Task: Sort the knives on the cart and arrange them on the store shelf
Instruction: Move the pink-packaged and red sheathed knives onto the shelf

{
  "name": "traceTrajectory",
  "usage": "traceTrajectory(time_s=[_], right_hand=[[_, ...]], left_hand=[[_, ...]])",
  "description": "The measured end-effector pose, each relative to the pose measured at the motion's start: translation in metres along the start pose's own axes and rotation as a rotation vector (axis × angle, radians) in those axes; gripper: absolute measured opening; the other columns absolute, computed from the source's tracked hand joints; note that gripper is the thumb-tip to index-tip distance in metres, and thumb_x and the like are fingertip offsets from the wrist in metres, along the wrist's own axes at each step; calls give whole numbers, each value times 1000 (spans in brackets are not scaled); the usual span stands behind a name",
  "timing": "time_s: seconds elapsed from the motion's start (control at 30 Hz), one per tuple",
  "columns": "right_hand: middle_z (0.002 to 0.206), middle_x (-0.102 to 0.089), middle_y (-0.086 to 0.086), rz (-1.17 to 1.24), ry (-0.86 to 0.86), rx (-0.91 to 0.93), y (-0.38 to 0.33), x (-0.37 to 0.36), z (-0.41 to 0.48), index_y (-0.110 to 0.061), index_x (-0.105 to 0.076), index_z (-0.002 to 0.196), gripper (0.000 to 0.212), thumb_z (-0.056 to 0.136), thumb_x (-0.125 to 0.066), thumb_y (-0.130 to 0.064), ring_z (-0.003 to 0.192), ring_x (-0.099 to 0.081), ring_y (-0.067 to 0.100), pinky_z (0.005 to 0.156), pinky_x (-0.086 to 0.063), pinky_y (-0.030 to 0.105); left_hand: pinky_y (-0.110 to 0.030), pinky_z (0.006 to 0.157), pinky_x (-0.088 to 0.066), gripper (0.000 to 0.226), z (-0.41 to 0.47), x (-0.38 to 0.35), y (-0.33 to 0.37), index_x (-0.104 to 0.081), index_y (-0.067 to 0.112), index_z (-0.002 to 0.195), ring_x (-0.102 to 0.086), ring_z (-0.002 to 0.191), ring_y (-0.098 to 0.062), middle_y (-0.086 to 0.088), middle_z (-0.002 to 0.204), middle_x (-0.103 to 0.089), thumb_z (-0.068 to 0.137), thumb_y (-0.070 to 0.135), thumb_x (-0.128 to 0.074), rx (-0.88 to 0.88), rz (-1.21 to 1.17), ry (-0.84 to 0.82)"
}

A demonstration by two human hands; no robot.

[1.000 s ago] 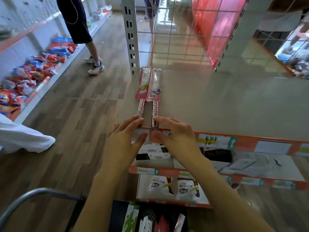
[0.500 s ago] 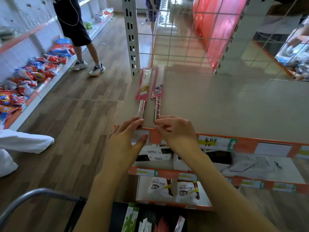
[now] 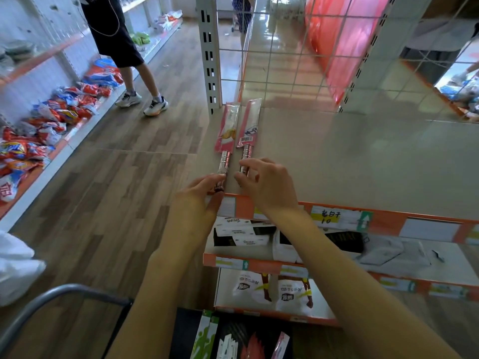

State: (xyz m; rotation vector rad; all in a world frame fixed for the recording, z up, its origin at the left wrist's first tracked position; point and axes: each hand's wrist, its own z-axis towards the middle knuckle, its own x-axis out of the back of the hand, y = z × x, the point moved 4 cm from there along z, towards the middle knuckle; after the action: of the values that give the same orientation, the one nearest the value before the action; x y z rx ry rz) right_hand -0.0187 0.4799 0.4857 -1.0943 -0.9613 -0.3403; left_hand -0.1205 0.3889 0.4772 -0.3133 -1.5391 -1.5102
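Note:
Two knives with steel handles and pink blade sleeves lie side by side at the left end of the top shelf, blades pointing away. My left hand touches the butt of the left knife with thumb and fingers. My right hand pinches the handle end of the right knife. Below, at the bottom edge, the cart holds more packaged knives, partly hidden by my arms.
Lower shelves carry boxed goods and white packs. A white upright post and wire grid back the shelf. A person in dark shorts stands in the aisle at left, beside a low shelf of snack bags.
Both knives have slid farther back onto the shelf, and my hands followed them forward. The person in the aisle has stepped a little.

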Motion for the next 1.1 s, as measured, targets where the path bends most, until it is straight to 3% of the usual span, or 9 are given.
traceTrajectory(time_s=[0.1, 0.17, 0.4, 0.67, 0.8, 1.1], right_hand=[[115, -62, 12, -19, -38, 16, 0, -6, 5, -13, -62, 120, 37, 87, -61, -32, 100, -61, 24, 84, -43, 24], [113, -61, 14, -36, -49, 17, 0, -6, 6, -11, -63, 117, 34, 87, -63, -27, 98, -60, 24, 82, -42, 21], [106, -63, 12, 46, -26, -19, 1, -3, 1, -14, -69, 107, 25, 83, -63, -16, 91, -61, 21, 80, -42, 17], [113, -60, 13, 100, -19, 1, -2, -10, -1, -12, -67, 113, 29, 84, -64, -17, 95, -62, 22, 84, -44, 17], [117, -59, 14, 93, -8, 22, -3, -9, -1, -11, -66, 115, 31, 85, -64, -17, 99, -62, 22, 91, -47, 21], [119, -58, 13, 90, 4, 20, -2, -10, -1, -13, -65, 117, 33, 85, -64, -18, 103, -59, 20, 87, -41, 15]], left_hand=[[-2, 77, -34, 30, 5, 0, 1, -62, 13, 117, -54, 91, -7, -8, 119, -64, 89, 9, -55, -17, 6, 22], [-1, 75, -33, 28, 9, -1, 2, -64, 12, 116, -52, 88, -5, -8, 119, -64, 90, 10, -54, -18, 19, 28], [-21, 77, -46, 28, 21, -9, 0, -64, 17, 115, -65, 88, -20, -8, 116, -65, 89, 18, -57, 72, 19, 18], [-25, 73, -51, 22, 24, -5, 5, -67, 14, 105, -66, 82, -18, -7, 101, -71, 85, 21, -62, 122, 18, 43], [-20, 68, -47, 20, 22, -1, 5, -68, 14, 101, -59, 74, -10, -5, 99, -70, 82, 19, -65, 132, -12, 64], [-4, 58, -36, 21, 21, -6, -2, -68, 19, 103, -59, 76, -8, -4, 102, -68, 82, 23, -65, 144, -10, 85]])
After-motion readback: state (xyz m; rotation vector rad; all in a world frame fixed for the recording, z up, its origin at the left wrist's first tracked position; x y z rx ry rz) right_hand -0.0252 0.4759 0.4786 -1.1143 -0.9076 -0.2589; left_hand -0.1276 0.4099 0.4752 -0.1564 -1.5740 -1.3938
